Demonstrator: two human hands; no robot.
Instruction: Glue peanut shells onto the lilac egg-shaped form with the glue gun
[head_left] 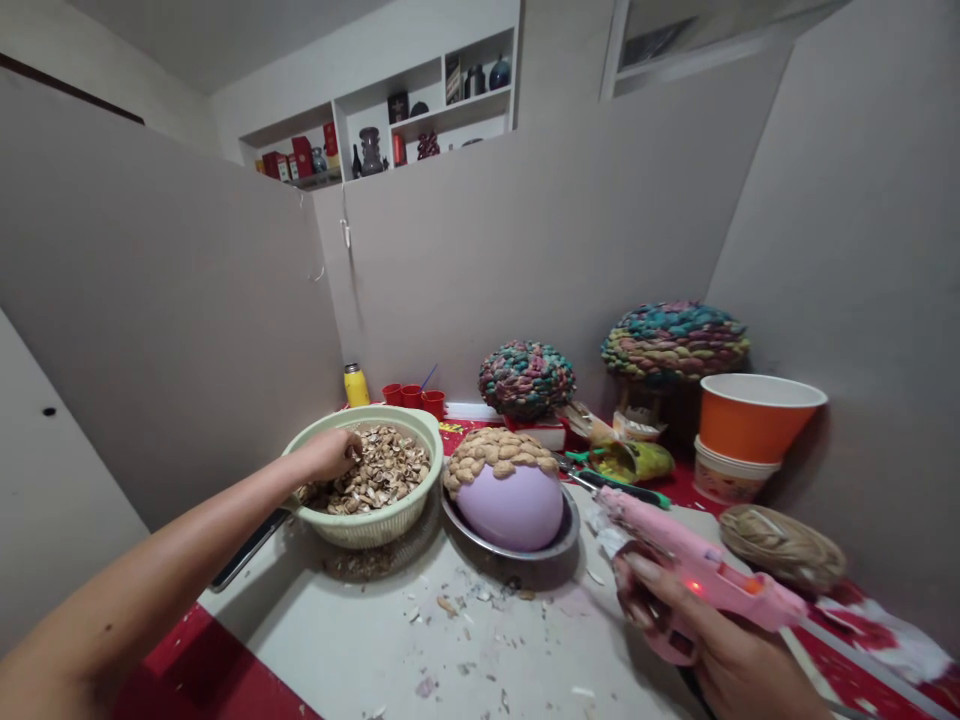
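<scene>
Grey partitions (525, 260) stand around the littered worktop (352, 630). At left, the left hand (330, 457) dips into a pale green basket (367, 530) of shells (390, 465), fingers curled; whether they pinch one, I cannot tell. Next along, a lilac balloon (511, 510) sits in a metal bowl (571, 530), its top coated with overlapping shells, its lower part still bare. At right, the right hand (720, 635) grips a pink glue gun (667, 530), nozzle near the coating.
</scene>
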